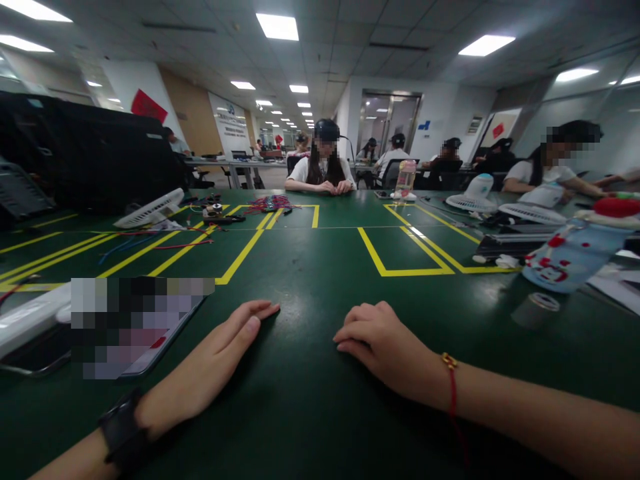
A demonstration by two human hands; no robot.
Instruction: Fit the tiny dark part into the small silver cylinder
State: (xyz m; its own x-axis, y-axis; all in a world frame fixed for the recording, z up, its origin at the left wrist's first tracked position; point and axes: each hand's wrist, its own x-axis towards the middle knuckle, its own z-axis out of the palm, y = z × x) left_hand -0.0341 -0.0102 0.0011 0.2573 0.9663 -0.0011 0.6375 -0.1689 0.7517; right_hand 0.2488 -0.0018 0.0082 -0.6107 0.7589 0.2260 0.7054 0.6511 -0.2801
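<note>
Green table (310, 280) carries yellow tape boxes (400, 257), a phone (145, 333) near its left edge, wires (270, 203) at the far edge

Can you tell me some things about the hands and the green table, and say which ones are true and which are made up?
1. The left hand lies flat on the green table, holding nothing. True.
2. The right hand grips a bottle. False: it rests empty on the table, fingers curled.
3. A red string bracelet is on the right wrist. True.
4. A phone lies to the right of the right hand. False: it lies left of the left hand.
5. Yellow tape lines mark boxes on the table. True.
</note>
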